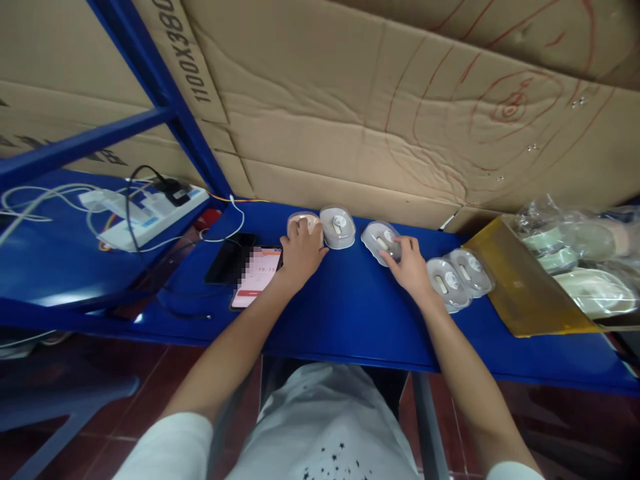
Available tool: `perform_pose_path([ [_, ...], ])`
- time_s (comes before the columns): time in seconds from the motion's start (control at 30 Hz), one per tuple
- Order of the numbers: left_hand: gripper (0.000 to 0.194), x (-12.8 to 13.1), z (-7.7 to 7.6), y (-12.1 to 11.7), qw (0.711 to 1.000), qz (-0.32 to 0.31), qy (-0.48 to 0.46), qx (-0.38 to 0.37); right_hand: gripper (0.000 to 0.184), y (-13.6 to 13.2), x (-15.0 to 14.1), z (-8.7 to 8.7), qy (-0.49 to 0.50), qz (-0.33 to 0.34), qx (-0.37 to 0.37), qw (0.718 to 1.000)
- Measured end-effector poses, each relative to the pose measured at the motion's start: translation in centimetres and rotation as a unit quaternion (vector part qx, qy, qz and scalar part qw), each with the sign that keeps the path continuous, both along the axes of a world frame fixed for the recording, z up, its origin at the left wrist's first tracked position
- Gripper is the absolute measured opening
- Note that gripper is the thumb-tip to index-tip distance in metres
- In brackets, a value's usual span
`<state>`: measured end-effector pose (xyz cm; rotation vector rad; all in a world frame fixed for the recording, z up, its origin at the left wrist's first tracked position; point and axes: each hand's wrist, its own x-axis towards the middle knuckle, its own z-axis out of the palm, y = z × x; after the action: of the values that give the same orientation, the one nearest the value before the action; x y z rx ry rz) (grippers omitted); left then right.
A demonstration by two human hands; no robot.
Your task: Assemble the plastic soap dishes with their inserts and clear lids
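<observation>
My left hand (303, 250) rests on a clear plastic blister pack (306, 218) with an orange-beige inside, its fingers curled over the top. Much of that pack is hidden under the hand. Touching it on the right is a similar grey-looking blister pack (339, 228) with a small pale piece and a round label. My right hand (411, 267) grips the right edge of another blister pack (376, 239), thumb at the near side and fingers at the far side. Two more packs, a nearer one (449, 283) and a farther one (473, 270), lie side by side right of that hand.
A smartphone (257, 277) with a lit screen and a dark phone (227, 259) lie left of my left hand. A power strip (155, 217) with cables is farther left. An open cardboard box (530, 293) of bagged items stands right. Cardboard (320, 113) walls the back.
</observation>
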<state>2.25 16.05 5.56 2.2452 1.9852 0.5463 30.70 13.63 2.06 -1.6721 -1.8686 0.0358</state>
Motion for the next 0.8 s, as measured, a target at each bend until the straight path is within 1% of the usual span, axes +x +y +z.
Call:
perform_pose_path([
  [0.13, 0.053, 0.0, -0.5, -0.5, 0.996, -0.051, -0.07, 0.0, 0.064, -0.1, 1.1, -0.2, 0.039, -0.078, 0.03, 0.996],
  [0.23, 0.049, 0.3, -0.8, -0.1, 0.984, -0.082, -0.159, 0.004, 0.063, 0.2, 1.7, -0.2, 0.061, -0.106, 0.045, 0.991],
  [0.3, 0.046, 0.5, -1.1, 0.4, 0.969, -0.098, -0.225, 0.009, 0.061, 0.4, 1.8, -0.2, 0.071, -0.098, 0.053, 0.991],
  [0.4, 0.043, 0.6, -1.6, 1.0, 0.942, -0.113, -0.315, 0.02, 0.063, 0.3, 1.6, -0.3, 0.073, -0.057, 0.068, 0.993],
  [0.47, 0.04, 0.6, -1.9, 1.2, 0.924, -0.117, -0.364, 0.027, 0.067, 0.1, 1.5, -0.3, 0.072, -0.028, 0.077, 0.994],
  [0.53, 0.034, 0.6, -2.0, 1.3, 0.907, -0.122, -0.401, 0.034, 0.065, -0.2, 1.3, -0.2, 0.074, -0.011, 0.084, 0.994],
  [0.6, 0.029, 0.5, -1.8, 1.2, 0.894, -0.129, -0.428, 0.036, 0.059, -0.5, 1.2, -0.2, 0.083, -0.012, 0.09, 0.992],
  [0.67, 0.026, 0.5, -1.5, 1.1, 0.885, -0.138, -0.443, 0.034, 0.052, -0.6, 1.2, -0.2, 0.095, -0.028, 0.095, 0.99],
  [0.73, 0.025, 0.4, -1.3, 1.0, 0.883, -0.144, -0.447, 0.029, 0.049, -0.4, 1.3, -0.4, 0.101, -0.048, 0.1, 0.989],
  [0.8, 0.026, 0.3, -1.2, 1.0, 0.887, -0.144, -0.437, 0.031, 0.047, -0.2, 1.5, -0.6, 0.097, -0.062, 0.104, 0.988],
])
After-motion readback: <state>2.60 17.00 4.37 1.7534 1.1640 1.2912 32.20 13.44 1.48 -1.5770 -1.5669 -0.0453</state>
